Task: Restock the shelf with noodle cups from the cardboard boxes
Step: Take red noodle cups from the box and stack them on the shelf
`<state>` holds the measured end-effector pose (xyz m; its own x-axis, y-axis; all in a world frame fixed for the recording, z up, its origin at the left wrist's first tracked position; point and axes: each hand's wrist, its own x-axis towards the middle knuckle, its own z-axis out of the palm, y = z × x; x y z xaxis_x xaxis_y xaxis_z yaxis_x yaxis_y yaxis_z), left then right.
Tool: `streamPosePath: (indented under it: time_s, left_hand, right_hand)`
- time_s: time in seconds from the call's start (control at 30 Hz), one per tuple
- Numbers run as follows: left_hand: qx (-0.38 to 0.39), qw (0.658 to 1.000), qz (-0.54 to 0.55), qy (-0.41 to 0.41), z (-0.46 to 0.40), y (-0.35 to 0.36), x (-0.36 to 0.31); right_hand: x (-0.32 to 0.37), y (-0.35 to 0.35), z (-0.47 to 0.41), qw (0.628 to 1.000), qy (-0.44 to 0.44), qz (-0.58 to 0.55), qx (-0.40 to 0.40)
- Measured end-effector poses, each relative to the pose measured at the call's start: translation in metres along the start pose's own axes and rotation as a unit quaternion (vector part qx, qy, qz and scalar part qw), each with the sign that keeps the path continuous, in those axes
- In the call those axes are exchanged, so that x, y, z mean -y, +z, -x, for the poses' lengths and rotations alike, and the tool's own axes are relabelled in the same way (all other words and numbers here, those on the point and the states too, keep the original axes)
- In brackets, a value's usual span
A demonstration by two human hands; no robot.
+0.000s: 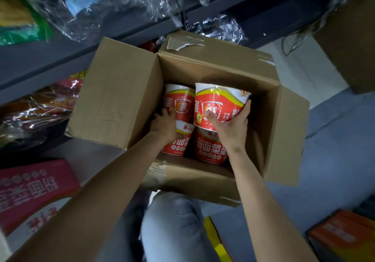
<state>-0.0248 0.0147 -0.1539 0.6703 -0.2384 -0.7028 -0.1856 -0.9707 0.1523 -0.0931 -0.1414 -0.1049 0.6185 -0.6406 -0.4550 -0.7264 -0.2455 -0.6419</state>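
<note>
Fingers (246, 107) wrap noodle cup (220, 103) — box (121, 91) open.

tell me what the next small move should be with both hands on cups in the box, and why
Probably lift both cups straight up out of the cardboard box. The right hand grips the raised upper right cup, the left hand holds the upper left cup, and more cups lie beneath.

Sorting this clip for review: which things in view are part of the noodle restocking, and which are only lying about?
Job:
- open box
- right-hand cup, gripped by the right hand
- left-hand cup, held by the left hand
- two lower cups
- shelf

Lying about:
- pink carton
- orange carton
- wrapped snack packs
- closed box
</note>
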Motion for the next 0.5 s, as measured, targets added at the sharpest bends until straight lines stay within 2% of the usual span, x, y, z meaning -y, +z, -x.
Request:
streamPosePath:
  time_s: [0.13,0.23,0.27,0.33,0.4,0.5]
  left_hand:
    - [-0.013,0.997,-0.065,0.039,-0.003,0.004,-0.002]
    - [-0.083,0.979,-0.149,0.113,-0.002,-0.001,0.005]
    - [-0.107,0.976,-0.139,0.129,-0.004,-0.003,0.008]
    - [-0.144,0.981,-0.049,0.117,-0.008,-0.011,0.011]
    - [-0.163,0.982,0.069,0.059,-0.018,-0.019,0.005]
    - [-0.127,0.978,0.163,-0.019,-0.038,-0.022,-0.015]
  right_hand:
    - [-0.001,-0.003,-0.002,1.0,0.002,0.002,-0.006]
    - [-0.007,-0.009,-0.006,1.0,0.002,0.013,-0.018]
    - [-0.009,-0.011,-0.007,1.0,0.004,0.015,-0.023]
    - [-0.014,-0.014,-0.009,0.999,0.013,0.01,-0.034]
    - [-0.018,-0.013,-0.009,0.999,0.024,-0.011,-0.046]
    - [-0.023,-0.008,-0.01,0.997,0.035,-0.04,-0.061]
